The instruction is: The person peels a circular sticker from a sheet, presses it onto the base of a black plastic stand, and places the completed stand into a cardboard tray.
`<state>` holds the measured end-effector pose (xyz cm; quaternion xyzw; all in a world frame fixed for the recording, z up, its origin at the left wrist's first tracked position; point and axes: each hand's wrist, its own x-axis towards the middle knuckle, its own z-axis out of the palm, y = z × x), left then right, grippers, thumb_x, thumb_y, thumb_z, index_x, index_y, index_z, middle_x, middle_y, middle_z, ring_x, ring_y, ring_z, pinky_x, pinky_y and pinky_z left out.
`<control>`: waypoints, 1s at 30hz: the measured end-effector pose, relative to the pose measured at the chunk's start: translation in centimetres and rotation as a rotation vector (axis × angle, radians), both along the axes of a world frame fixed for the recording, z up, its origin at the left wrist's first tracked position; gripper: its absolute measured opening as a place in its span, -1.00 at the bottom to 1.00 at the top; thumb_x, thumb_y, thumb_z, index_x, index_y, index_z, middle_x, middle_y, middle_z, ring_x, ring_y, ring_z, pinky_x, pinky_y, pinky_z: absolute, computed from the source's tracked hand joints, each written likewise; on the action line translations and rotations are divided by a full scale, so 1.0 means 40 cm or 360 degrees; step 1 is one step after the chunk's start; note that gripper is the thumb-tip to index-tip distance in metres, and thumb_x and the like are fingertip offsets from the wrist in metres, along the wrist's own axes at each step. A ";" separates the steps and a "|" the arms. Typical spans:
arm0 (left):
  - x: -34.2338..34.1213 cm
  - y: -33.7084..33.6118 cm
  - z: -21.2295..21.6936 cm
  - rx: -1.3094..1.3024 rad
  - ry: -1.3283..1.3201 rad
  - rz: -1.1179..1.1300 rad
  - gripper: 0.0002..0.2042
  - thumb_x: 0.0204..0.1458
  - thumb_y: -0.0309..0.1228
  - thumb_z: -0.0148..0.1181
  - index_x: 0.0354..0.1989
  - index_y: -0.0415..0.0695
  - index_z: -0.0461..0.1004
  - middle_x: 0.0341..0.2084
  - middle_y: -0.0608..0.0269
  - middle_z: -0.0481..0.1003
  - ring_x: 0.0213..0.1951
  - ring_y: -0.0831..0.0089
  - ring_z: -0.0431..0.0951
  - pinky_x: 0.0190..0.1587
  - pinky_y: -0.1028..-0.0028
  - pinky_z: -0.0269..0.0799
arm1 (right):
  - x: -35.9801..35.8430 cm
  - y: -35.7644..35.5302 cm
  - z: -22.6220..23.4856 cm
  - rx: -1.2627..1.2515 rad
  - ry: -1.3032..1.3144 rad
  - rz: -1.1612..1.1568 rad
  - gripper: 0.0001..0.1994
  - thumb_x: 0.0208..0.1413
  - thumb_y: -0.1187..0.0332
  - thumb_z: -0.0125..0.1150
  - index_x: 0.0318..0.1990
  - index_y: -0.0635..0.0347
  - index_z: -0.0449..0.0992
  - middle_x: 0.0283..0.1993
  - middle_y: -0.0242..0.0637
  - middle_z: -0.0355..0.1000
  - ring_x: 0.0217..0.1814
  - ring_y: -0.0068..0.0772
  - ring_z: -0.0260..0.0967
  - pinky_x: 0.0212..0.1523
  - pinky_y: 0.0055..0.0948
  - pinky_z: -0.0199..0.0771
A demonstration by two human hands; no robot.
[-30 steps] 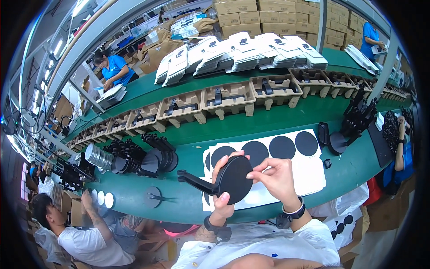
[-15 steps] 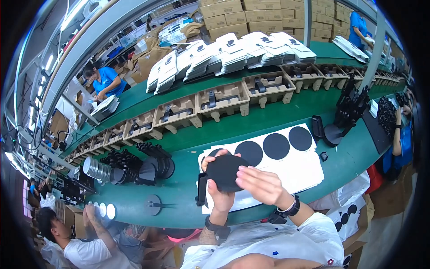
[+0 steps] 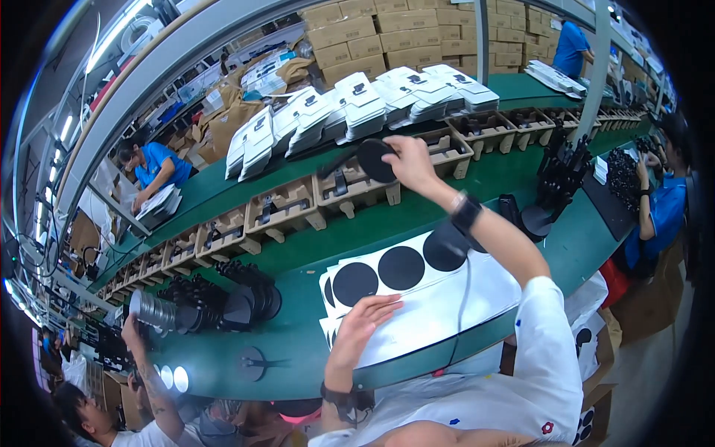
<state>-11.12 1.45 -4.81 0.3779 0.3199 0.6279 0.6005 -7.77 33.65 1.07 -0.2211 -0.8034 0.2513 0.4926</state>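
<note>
A long green bench (image 3: 313, 246) curves through a factory hall stacked with brown cardboard cartons (image 3: 387, 33) at the back. The right hand (image 3: 408, 160) reaches out, fingers clenched on a flat round black disc with a thin handle (image 3: 372, 159), holding it above a row of brown cardboard trays (image 3: 283, 208). The left hand (image 3: 365, 320) lies with fingers spread and released on a white sheet printed with black circles (image 3: 417, 298) at the bench's near edge. White packets (image 3: 357, 108) are piled beyond the trays.
</note>
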 end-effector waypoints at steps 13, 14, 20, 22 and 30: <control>-0.050 -0.199 -0.089 -0.0043 0.1775 0.1432 -0.69 -0.16 -0.52 0.18 -0.16 -0.23 0.43 0.03 0.02 0.37 0.10 0.17 0.33 0.18 0.30 0.13 | -0.031 0.198 -0.149 0.0199 -0.1281 -0.0394 -0.50 -0.16 0.04 0.31 -0.27 0.39 0.53 -0.02 0.03 0.36 -0.01 0.06 0.32 -0.08 -0.11 0.43; -0.074 -0.208 -0.129 0.0056 0.1818 0.1667 -0.68 -0.15 -0.53 0.19 -0.15 -0.23 0.41 0.04 0.03 0.35 0.11 0.16 0.32 0.18 0.30 0.14 | 0.011 0.207 -0.181 0.0345 -0.1282 -0.0475 -0.40 -0.15 -0.10 0.27 -0.24 0.39 0.53 0.11 0.02 0.28 0.11 0.04 0.24 -0.02 -0.09 0.39; -0.177 -0.225 -0.187 -0.0152 0.1670 0.3228 -0.48 -0.08 -0.33 0.31 0.02 -0.33 0.30 -0.06 -0.14 0.37 -0.11 0.07 0.42 -0.05 0.18 0.36 | 0.203 0.195 -0.202 0.0037 -0.1620 -0.0326 0.01 -0.09 -0.40 -0.07 0.29 0.34 0.01 0.40 0.16 -0.26 0.44 0.24 -0.40 0.23 0.31 -0.13; -0.215 -0.214 -0.215 -0.0160 0.1650 0.3016 -0.49 -0.08 -0.34 0.31 0.02 -0.32 0.30 -0.07 -0.13 0.37 -0.12 0.08 0.42 -0.06 0.18 0.36 | 0.261 0.080 -0.135 -0.0027 -0.1617 -0.0044 0.07 -0.09 -0.39 -0.05 0.31 0.42 -0.13 0.40 0.26 -0.37 0.43 0.33 -0.46 0.26 0.30 -0.19; -0.356 -0.233 -0.332 -0.0280 0.1675 0.2168 -0.52 -0.09 -0.40 0.30 0.00 -0.30 0.32 -0.08 -0.09 0.39 -0.14 0.12 0.43 -0.08 0.20 0.38 | 0.718 -0.397 -0.231 -0.0083 -0.1362 -0.0773 -0.18 -0.04 -0.08 0.17 0.15 0.52 0.14 0.25 0.30 -0.04 0.31 0.32 -0.10 0.18 0.16 0.04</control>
